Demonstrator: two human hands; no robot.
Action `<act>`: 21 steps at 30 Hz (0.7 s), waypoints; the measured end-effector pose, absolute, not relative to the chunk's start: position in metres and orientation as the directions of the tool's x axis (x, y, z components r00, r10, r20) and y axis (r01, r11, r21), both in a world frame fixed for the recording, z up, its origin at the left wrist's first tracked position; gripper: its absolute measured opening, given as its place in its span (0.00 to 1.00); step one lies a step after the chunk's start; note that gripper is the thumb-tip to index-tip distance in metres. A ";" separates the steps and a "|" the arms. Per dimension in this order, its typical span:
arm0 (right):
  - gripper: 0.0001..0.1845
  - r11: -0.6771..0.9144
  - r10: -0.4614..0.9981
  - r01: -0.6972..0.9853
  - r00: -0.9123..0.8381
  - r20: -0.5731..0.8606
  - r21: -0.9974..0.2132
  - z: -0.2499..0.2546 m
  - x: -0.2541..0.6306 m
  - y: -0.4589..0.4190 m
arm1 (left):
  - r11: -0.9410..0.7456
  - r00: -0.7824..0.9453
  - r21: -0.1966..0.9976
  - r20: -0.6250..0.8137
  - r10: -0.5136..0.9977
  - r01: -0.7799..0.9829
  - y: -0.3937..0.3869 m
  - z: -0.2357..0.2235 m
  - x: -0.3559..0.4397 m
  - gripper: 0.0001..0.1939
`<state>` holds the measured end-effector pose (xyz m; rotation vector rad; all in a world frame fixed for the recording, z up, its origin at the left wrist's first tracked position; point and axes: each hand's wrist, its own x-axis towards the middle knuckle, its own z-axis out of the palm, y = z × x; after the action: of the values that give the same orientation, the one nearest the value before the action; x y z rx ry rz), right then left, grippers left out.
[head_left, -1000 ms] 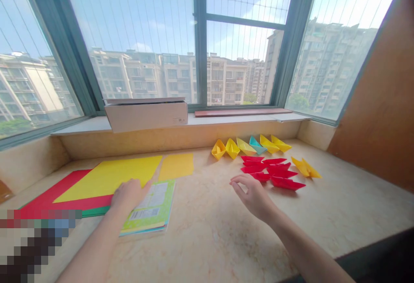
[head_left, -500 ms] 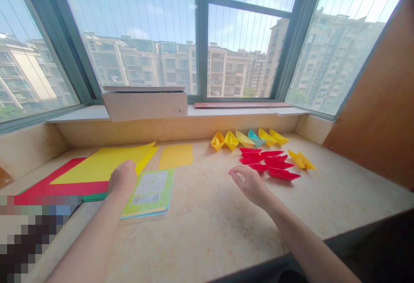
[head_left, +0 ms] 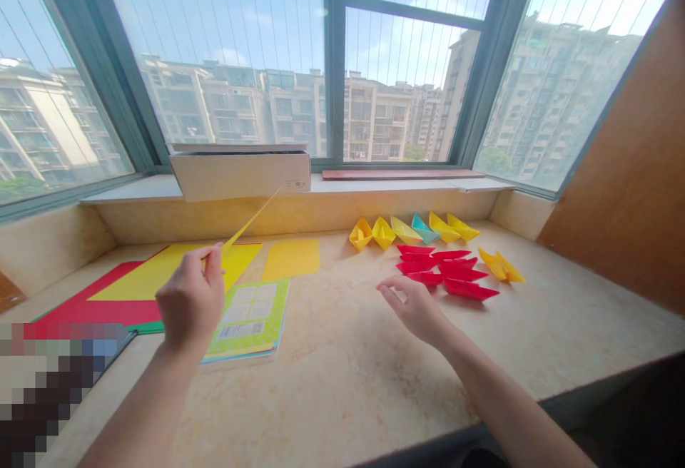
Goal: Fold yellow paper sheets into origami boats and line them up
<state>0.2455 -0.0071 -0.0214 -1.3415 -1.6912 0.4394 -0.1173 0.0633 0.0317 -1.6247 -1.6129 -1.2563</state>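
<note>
My left hand (head_left: pixel 191 299) pinches the near edge of a yellow sheet of paper (head_left: pixel 251 220) and holds it lifted, so the sheet shows edge-on, rising toward the window sill. Under it lies a stack of large sheets, yellow (head_left: pixel 160 275) on top of red (head_left: pixel 96 300) and green. My right hand (head_left: pixel 414 306) hovers over the counter with fingers loosely curled and apart, holding nothing, just short of several red paper boats (head_left: pixel 444 272).
A green booklet pack (head_left: pixel 249 318) lies beside my left hand. A smaller yellow sheet (head_left: pixel 292 259) lies behind it. Yellow boats and one teal boat (head_left: pixel 422 227) stand in a row; two more yellow boats (head_left: pixel 500 265) sit right. A white box (head_left: pixel 240 172) rests on the sill.
My left hand has gripped the top yellow sheet's edge and raised it off the stack. My right hand has stayed nearly still.
</note>
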 end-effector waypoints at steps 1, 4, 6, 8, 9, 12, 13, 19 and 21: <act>0.17 0.329 0.922 0.521 0.004 0.388 -0.788 -0.021 0.244 -0.007 | -0.248 -0.104 0.245 0.876 0.470 0.937 0.055 0.034 -0.112 0.14; 0.29 0.237 0.971 0.190 -0.044 0.233 -0.953 -0.018 0.240 -0.008 | -0.433 -0.085 0.196 0.961 0.262 0.880 0.034 0.034 -0.099 0.09; 0.36 0.144 0.983 -0.057 -0.104 0.149 -0.988 -0.013 0.239 -0.008 | -0.664 0.037 0.078 0.987 0.157 0.743 0.027 0.030 -0.094 0.06; 0.42 0.078 0.985 -0.199 -0.133 0.106 -0.977 -0.007 0.240 -0.008 | -0.836 0.186 -0.005 0.976 0.116 0.549 0.025 0.025 -0.089 0.05; 0.45 0.065 0.987 -0.225 -0.127 0.095 -0.972 -0.005 0.242 -0.008 | -0.883 0.256 -0.025 0.960 0.109 0.469 0.024 0.023 -0.087 0.06; 0.46 0.076 0.995 -0.235 -0.049 0.089 -0.969 0.000 0.248 -0.007 | -0.946 0.441 -0.059 0.893 0.092 0.318 0.024 0.018 -0.078 0.05; 0.44 0.079 0.996 -0.241 -0.021 0.086 -0.967 0.000 0.249 -0.007 | -0.961 0.491 -0.054 0.867 0.091 0.273 0.023 0.017 -0.075 0.04; 0.23 0.008 1.000 -0.362 -0.003 0.010 -0.932 -0.011 0.243 -0.004 | -0.865 0.462 0.501 0.762 0.454 0.024 0.018 0.011 -0.058 0.27; 0.22 -0.018 1.000 -0.385 -0.015 -0.014 -0.923 -0.014 0.241 -0.003 | -0.691 0.331 0.721 0.668 0.667 -0.063 0.022 0.011 -0.053 0.30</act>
<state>0.2407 -0.0033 -0.0145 -0.9189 -0.9134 1.3908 -0.0534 0.0224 0.0115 -3.0205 -0.8266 -2.2022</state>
